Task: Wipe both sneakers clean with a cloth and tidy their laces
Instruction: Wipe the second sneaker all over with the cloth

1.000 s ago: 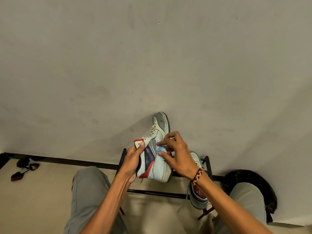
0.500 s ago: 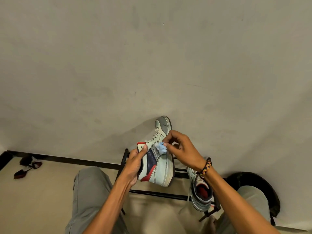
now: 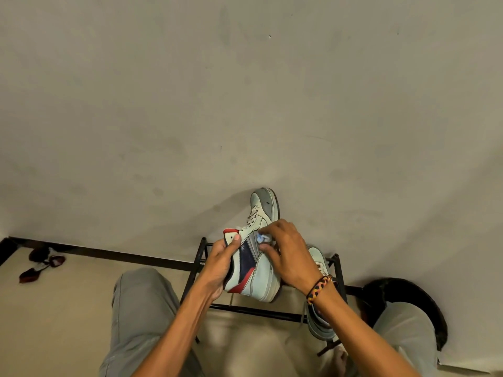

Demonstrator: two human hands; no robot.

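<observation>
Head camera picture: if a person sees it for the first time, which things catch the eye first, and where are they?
First the pale sneaker held up in the middle, toe toward the wall: the left hand grips its heel, and the right hand presses a small blue cloth on its side. The second sneaker sits on the black rack, lower right.

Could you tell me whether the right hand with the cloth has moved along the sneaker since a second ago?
Yes: the right hand with the cloth slid from mid-side toward the sneaker's laces.
</observation>
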